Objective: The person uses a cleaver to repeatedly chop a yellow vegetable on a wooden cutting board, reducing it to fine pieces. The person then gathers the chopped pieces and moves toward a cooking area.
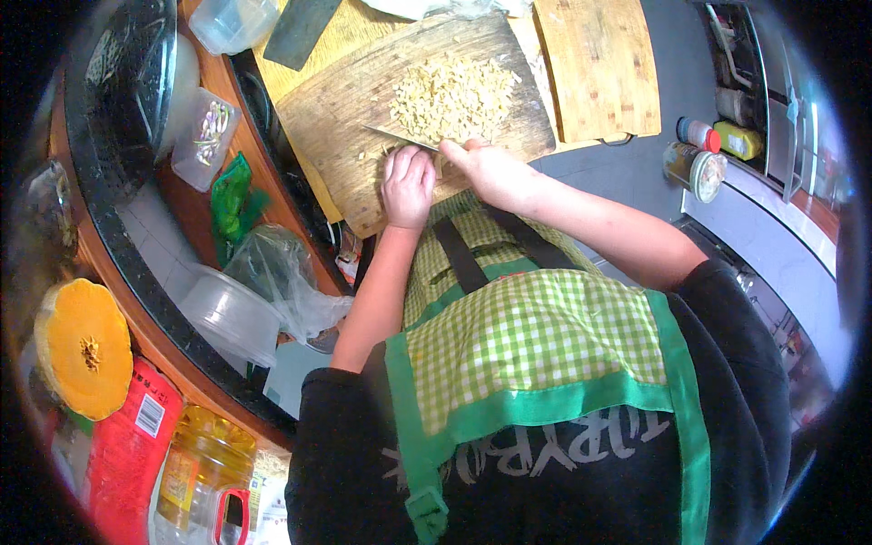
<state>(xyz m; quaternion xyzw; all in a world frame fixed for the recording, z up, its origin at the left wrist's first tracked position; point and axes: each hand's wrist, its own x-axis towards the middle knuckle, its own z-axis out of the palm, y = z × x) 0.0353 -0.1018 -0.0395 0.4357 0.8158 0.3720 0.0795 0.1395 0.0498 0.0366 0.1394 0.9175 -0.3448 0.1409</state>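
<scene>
My right hand [496, 174] is closed around a kitchen knife [402, 138], whose blade points left across the wooden cutting board [327, 116]. Beside the blade, my left hand [409, 184] rests on the board with its fingers bent; a little pale food shows between the two hands, and whether the left fingers hold it is hidden. Beyond the blade lies a heap of pale yellow chopped food [453, 99]. A few small pieces are scattered by the left fingertips.
A second wooden board [599, 68] lies at the right, a dark cleaver-like blade [300, 30] at the upper left. Leftward are a clear tub [231, 24], a plastic box with purple-white pieces [206, 139], a plastic bag [272, 272], a cut pumpkin [85, 349] and an oil bottle [204, 470].
</scene>
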